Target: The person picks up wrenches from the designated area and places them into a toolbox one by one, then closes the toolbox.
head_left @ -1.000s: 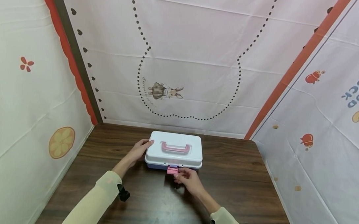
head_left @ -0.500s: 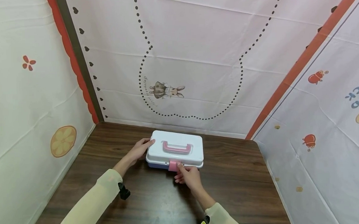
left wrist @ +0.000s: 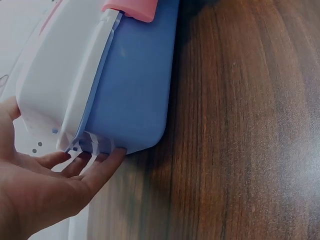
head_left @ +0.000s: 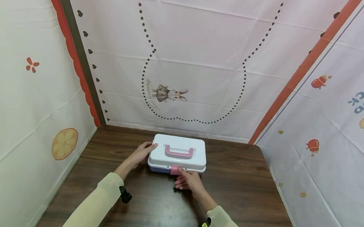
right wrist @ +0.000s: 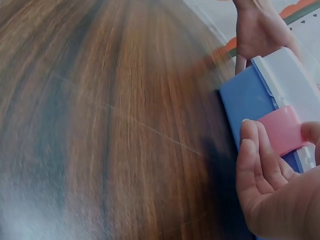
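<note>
A box with a white lid and blue base (head_left: 161,168) rests on the table, a pink handle (head_left: 179,155) lying on its lid. My left hand (head_left: 140,153) holds its left end. In the left wrist view, the thumb touches the lid and the fingertips (left wrist: 117,151) are on the end wall. At the front, a pink latch (head_left: 174,170) lies flat across the seam between lid and base. My right hand (head_left: 192,181) has its thumb on this latch; in the right wrist view, its other fingers (right wrist: 247,132) lie along the latch's lower side.
The brown wooden table (head_left: 235,181) extends around the box. Behind it stands a printed white cloth wall (head_left: 211,92), close to the box's back. Similar cloth walls rise at left (head_left: 34,108) and right (head_left: 319,175).
The latch stood out from the box front with my right fingers at its edge; it now lies flat. The right thumb has moved up onto it. My left hand stays at the box's left end.
</note>
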The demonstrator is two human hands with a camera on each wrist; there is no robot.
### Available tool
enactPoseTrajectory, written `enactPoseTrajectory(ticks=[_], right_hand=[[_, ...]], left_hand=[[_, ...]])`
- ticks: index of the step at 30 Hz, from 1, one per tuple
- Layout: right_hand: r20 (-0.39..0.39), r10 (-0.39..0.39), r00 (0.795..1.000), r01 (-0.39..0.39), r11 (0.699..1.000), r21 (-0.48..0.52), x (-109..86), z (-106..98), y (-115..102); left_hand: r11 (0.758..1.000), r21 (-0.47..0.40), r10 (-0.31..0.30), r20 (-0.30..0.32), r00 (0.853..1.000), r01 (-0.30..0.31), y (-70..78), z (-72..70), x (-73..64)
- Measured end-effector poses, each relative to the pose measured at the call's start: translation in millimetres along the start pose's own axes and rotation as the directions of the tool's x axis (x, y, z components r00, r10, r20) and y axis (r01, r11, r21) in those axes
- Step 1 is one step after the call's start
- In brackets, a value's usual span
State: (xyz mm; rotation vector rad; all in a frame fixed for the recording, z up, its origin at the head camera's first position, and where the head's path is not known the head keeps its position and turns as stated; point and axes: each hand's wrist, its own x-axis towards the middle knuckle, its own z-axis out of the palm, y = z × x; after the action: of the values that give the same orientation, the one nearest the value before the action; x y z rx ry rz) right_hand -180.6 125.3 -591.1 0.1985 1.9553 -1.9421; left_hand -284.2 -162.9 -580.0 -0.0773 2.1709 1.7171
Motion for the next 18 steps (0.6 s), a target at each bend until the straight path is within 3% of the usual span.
enactPoseTrajectory(ticks=[5, 12, 18], right_hand=[[0.013, 0.069, 0.998, -0.070, 0.989, 0.133, 4.9, -0.4, 3.9], [0.050, 0.144, 0.988, -0.152, 0.946, 0.285, 8.8, -1.3, 8.0], [0.054, 0.114, 0.992, -0.125, 0.951, 0.282, 8.7, 2.1, 11.6]], left_hand=[[1.000, 0.017, 0.012, 0.006, 1.000, -0.012, -1.9, 0.3, 2.5], [1.000, 0.014, 0.025, 0.023, 0.999, -0.025, -5.6, 1.6, 1.6], [0.997, 0.055, 0.046, 0.013, 0.999, -0.047, -3.7, 3.4, -0.4]])
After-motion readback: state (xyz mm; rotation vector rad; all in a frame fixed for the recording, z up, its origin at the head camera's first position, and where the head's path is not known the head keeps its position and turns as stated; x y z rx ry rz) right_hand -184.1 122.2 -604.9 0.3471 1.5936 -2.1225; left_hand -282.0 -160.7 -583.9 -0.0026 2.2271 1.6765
